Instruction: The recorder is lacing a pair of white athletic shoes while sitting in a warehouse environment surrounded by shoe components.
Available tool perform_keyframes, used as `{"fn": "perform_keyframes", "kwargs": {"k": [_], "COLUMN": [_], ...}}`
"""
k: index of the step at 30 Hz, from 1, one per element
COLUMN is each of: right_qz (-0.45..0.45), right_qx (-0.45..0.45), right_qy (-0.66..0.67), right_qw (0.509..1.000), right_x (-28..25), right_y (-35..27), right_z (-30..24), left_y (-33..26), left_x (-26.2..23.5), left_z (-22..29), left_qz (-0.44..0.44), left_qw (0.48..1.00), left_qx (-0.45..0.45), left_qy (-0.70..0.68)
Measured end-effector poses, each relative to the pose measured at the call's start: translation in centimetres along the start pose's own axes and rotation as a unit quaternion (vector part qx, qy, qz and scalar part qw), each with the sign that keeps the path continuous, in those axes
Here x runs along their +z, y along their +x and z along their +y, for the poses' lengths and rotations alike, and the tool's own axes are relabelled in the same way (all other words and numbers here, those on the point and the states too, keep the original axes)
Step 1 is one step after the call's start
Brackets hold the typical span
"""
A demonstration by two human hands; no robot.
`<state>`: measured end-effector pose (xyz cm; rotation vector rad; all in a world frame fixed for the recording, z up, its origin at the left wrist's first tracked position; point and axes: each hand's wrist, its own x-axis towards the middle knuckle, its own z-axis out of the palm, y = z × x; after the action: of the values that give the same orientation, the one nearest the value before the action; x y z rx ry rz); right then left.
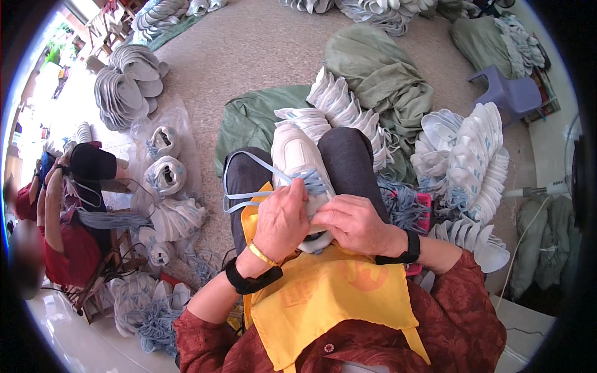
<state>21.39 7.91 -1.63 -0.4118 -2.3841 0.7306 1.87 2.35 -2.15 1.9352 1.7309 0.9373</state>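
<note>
A white sneaker lies between my knees, toe pointing away from me. Light blue shoelace crosses its front part, and long loose loops of it hang out to the left over my knee. My left hand is closed at the left side of the opening, its fingers pinching the shoelace near the eyelets. From the right, my right hand pinches the sneaker's upper beside the tongue. Its fingertips nearly meet the left ones, so the exact grip is partly hidden. A yellow apron covers my lap.
Stacked white shoe uppers stand at the right, beside blue laces in a pink basket. Green sacks lie ahead. Finished-looking sneakers line the left, near another person in red. A purple stool stands far right.
</note>
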Motion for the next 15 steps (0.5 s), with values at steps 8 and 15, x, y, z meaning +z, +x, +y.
{"fn": "perform_keyframes", "kwargs": {"k": [8,15], "right_qz": [0.036,0.02], "right_qx": [0.066,0.098], "right_qy": [0.056,-0.065], "right_qw": [0.996,0.993], "right_x": [-0.9,-0.3], "right_y": [1.2,2.1], "right_z": [-1.5,-0.3], "left_y": [0.0,0.2], "left_x": [-0.2,-0.6], "left_z": [-0.2,0.3], "left_qz": [0.008,-0.016], "left_qw": [1.0,1.0], "left_qx": [0.005,-0.01], "left_qy": [-0.024,0.001]}}
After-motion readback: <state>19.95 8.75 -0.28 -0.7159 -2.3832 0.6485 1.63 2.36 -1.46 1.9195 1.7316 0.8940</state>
